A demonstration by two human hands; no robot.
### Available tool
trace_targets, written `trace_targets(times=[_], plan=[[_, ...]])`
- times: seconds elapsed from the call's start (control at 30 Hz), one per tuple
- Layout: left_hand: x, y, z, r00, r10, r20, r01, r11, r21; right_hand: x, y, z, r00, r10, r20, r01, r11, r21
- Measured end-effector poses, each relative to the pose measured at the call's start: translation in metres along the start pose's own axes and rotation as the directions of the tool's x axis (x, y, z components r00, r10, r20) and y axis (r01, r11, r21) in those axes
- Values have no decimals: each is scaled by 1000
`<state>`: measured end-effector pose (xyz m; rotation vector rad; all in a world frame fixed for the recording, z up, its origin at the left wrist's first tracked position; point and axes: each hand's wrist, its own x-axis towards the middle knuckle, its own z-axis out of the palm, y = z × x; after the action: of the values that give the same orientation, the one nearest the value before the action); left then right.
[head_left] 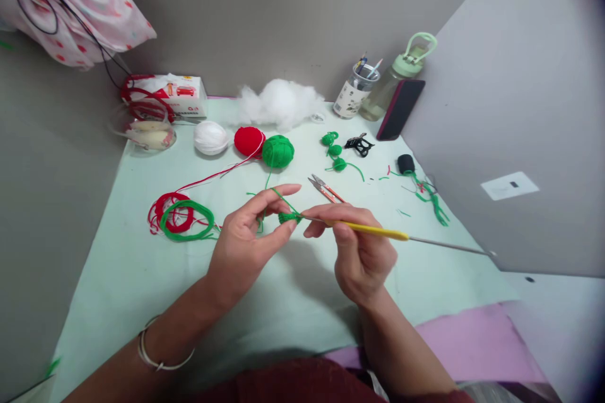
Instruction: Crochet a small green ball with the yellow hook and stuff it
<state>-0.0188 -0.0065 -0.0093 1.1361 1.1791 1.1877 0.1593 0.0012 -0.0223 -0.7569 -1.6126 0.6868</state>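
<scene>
My left hand [250, 236] is closed, pinching a small green crochet piece [288, 218] between thumb and fingers. Green yarn runs over its raised index finger and back to the green yarn ball [278, 152]. In a pen-like grip, my right hand [362, 249] holds a crochet hook [373, 230] with a yellow handle. The hook's thin metal tip meets the edge of the green piece, while its long metal shaft sticks out to the right. Just beyond the hands lie thread snips [326, 189] with orange handles.
Behind are a red yarn ball [249, 141], a white yarn ball [210, 138] and white stuffing [283, 104]. Coiled yarn [186, 220] lies left. Small green crocheted balls [335, 151], a black hair clip [360, 145], a phone [401, 110] and a bottle [392, 82] stand or lie right.
</scene>
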Motion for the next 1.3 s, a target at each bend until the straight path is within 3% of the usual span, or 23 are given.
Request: trace_targets(times=[0.1, 0.2, 0.27, 0.33, 0.4, 0.47, 0.53, 0.6, 0.7, 0.8, 0.87, 0.97, 1.03, 1.1, 1.2, 1.3], plan=[[-2, 1, 3, 996, 69, -49, -63, 992, 110, 1, 5, -1, 992, -120, 33, 122, 990, -69], [-4, 2, 8, 991, 95, -89, -86, 991, 101, 0, 7, -1, 966, -236, 107, 258, 921, -293], [-4, 1, 10, 999, -2, -46, -1, 998, -66, -2, 7, -1, 937, -302, 175, 349, 813, -466], [-2, 0, 9, 981, -168, 98, 191, 933, -306, -4, 6, -1, 921, -346, 179, 388, 764, -516], [2, 0, 6, 931, -276, 238, 360, 799, -482, -3, 4, -1, 945, -316, 85, 322, 847, -424], [6, 2, 2, 921, -294, 256, 389, 729, -563, 1, 3, -1, 981, -184, -57, 167, 959, -231], [8, 3, 1, 944, -259, 206, 331, 744, -580, 5, 3, 0, 991, -22, -133, 21, 1000, -6], [8, 4, 1, 959, -222, 178, 284, 789, -545, 9, 4, 2, 992, 81, -98, -68, 988, 135], [3, 3, 5, 967, -184, 175, 246, 852, -462, 10, 4, 6, 994, 111, -19, -108, 986, 124], [0, 0, 8, 980, -167, 108, 197, 891, -410, 4, 2, 8, 1000, 19, -17, -20, 999, -42], [1, -1, 9, 976, -197, 88, 215, 866, -451, -1, 1, 8, 994, -108, 8, 107, 968, -226], [4, -3, 9, 931, -296, 213, 364, 738, -567, -4, 3, 4, 970, -238, 53, 241, 903, -356], [7, -3, 6, 906, -313, 285, 423, 675, -604, 0, 5, 0, 982, -186, -18, 175, 950, -259], [9, -2, 3, 918, -290, 272, 397, 682, -614, 6, 6, -2, 993, -30, -117, 21, 997, -81], [7, -1, 1, 947, -244, 209, 320, 780, -538, 12, 6, -1, 980, 178, -88, -163, 974, 158], [3, -1, 2, 962, -191, 193, 254, 886, -389, 12, 7, 2, 971, 237, -27, -227, 954, 194]])
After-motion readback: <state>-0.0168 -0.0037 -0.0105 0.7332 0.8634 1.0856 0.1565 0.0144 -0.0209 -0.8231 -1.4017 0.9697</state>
